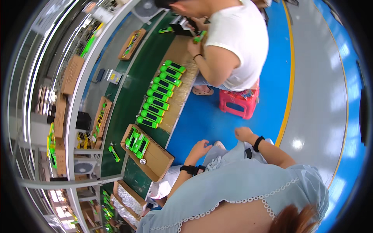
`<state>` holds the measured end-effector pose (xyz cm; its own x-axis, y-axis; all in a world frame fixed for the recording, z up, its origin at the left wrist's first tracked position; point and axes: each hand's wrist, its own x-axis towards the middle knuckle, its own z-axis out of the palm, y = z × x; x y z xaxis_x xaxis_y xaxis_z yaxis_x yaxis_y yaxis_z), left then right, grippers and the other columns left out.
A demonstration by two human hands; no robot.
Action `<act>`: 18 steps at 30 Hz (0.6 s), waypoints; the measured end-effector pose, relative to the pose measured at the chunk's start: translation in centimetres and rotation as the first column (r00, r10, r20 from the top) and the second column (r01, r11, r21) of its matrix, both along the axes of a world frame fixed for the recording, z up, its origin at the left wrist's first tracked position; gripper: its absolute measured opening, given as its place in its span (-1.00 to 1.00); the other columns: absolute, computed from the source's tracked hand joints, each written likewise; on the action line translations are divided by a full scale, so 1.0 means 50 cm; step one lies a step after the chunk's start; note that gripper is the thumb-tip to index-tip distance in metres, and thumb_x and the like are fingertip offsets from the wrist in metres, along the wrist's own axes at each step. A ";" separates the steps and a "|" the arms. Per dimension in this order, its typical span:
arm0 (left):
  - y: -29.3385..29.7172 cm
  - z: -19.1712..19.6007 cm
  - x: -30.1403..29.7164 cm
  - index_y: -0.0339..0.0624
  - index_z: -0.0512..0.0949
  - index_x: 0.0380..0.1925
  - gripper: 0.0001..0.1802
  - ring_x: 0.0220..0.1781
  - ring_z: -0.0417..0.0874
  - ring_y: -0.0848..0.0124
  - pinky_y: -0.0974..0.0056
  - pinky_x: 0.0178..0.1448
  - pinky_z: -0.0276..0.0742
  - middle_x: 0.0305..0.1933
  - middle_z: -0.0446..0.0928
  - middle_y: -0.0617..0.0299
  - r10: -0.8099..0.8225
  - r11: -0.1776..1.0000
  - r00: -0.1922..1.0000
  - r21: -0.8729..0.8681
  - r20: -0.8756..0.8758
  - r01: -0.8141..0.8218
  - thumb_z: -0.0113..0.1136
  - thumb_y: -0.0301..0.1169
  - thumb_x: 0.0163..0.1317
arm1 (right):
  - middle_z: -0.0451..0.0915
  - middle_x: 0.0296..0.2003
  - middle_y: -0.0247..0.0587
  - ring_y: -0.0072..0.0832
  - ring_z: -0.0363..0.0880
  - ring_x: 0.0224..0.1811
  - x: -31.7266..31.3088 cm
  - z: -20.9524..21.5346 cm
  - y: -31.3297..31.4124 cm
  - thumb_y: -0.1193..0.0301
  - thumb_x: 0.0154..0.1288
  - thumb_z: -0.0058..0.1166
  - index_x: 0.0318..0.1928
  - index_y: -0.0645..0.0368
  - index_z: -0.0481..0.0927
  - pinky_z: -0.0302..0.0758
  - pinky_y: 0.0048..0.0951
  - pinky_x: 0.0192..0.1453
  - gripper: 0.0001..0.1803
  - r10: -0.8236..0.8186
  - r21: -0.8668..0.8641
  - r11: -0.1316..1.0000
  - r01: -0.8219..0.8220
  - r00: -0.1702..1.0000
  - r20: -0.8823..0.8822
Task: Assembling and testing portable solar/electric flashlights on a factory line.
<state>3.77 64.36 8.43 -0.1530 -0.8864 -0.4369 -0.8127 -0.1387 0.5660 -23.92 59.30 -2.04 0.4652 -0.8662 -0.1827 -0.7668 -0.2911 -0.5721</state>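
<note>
My left hand (199, 150) is held over my lap, its fingers loosely bent and apart, with nothing visible in them. To its right, my right hand (243, 134) is closed beside a fold of light grey-blue cloth (237, 149); what its fingers hold, if anything, is hidden. Both wrists wear black bands. Left of my left hand, an open cardboard box (158, 157) on the green bench holds several green units and a small round silvery part (143, 161). Beyond it lies a row of green handheld units (158, 95) with dark rectangular panels.
A co-worker in a white top (243, 42) sits ahead on a pink stool (237, 105), handling a green unit (200, 37). The green bench (130, 91) runs along the left, with parts trays (132, 44) and shelving. A foil-lined box (130, 200) is at lower left.
</note>
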 end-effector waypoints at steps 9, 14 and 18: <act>0.097 -0.125 0.299 -0.21 0.56 -0.32 -0.73 -0.28 0.61 0.24 0.25 -0.13 0.50 -0.35 0.59 0.06 0.500 0.863 0.849 0.022 -0.171 -0.505 0.13 -0.24 0.10 | 0.62 -0.59 -0.10 -0.32 0.62 -0.54 0.005 -0.151 0.004 0.26 0.07 -0.11 -0.61 0.20 0.60 0.55 -0.34 -0.33 -0.67 -0.004 0.589 0.761 0.272 0.909 -0.416; -0.020 -0.087 0.261 -0.24 0.55 -0.33 -0.78 -0.29 0.61 0.27 0.28 -0.17 0.50 -0.36 0.59 0.10 0.460 0.879 0.802 0.072 -0.380 -0.471 0.15 -0.32 0.09 | 0.61 -0.54 -0.11 -0.36 0.61 -0.56 0.091 -0.095 -0.071 0.32 0.10 -0.11 -0.36 0.27 0.56 0.54 -0.38 -0.43 -0.72 -0.223 0.657 0.687 0.310 0.951 -0.215; -0.106 -0.095 0.243 -0.28 0.53 -0.32 -0.78 -0.32 0.58 0.28 0.27 -0.20 0.50 -0.38 0.55 0.08 0.527 0.801 0.755 -0.070 -0.389 -0.595 0.19 -0.43 0.01 | 0.60 -0.52 -0.10 -0.38 0.58 -0.59 0.120 -0.093 -0.121 0.34 0.11 -0.11 -0.28 0.31 0.53 0.54 -0.37 -0.48 -0.71 -0.161 0.684 0.695 0.222 0.975 -0.153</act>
